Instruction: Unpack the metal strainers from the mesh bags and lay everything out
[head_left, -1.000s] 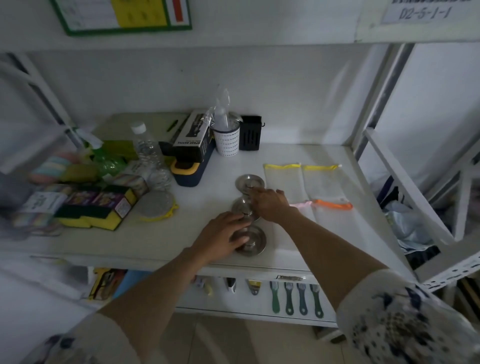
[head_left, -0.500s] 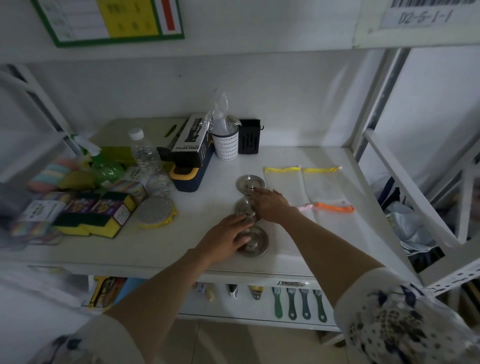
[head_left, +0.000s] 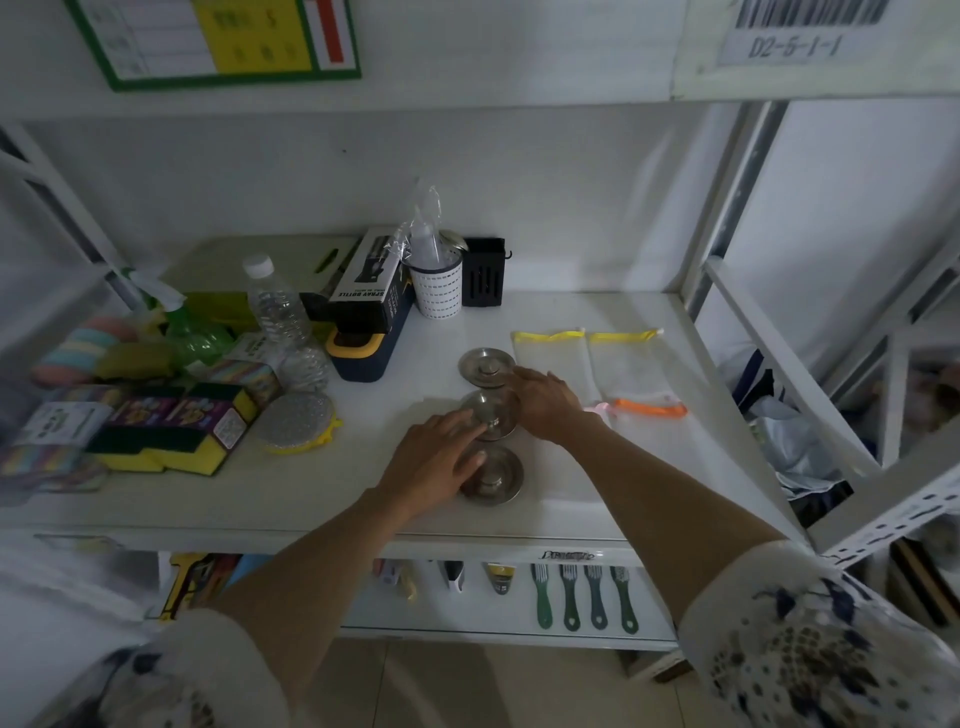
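Note:
Three round metal strainers lie in a column on the white shelf (head_left: 571, 499): far strainer (head_left: 485, 365), middle strainer (head_left: 493, 415), near strainer (head_left: 496, 478). My left hand (head_left: 436, 460) lies flat, covering the near strainer's left side, its fingertips on the middle one. My right hand (head_left: 545, 402) rests palm down against the middle strainer's right rim, fingers reaching toward the far one. To the right lie flat mesh bags: two yellow-trimmed bags (head_left: 550, 358) (head_left: 626, 364) and an orange-trimmed bag (head_left: 649, 410). A pink trim (head_left: 597, 410) peeks out by my right wrist.
Sponge packs (head_left: 171, 431), a round scrubber (head_left: 296, 423), a water bottle (head_left: 278, 306), a spray bottle box (head_left: 363, 291), a white perforated cup (head_left: 436, 291) and a black holder (head_left: 483, 273) crowd the left and back. Brushes (head_left: 582, 597) hang below the shelf edge.
My left hand's fingers have slid slightly forward onto the middle strainer. The right hand stays in place. The view has tilted a little.

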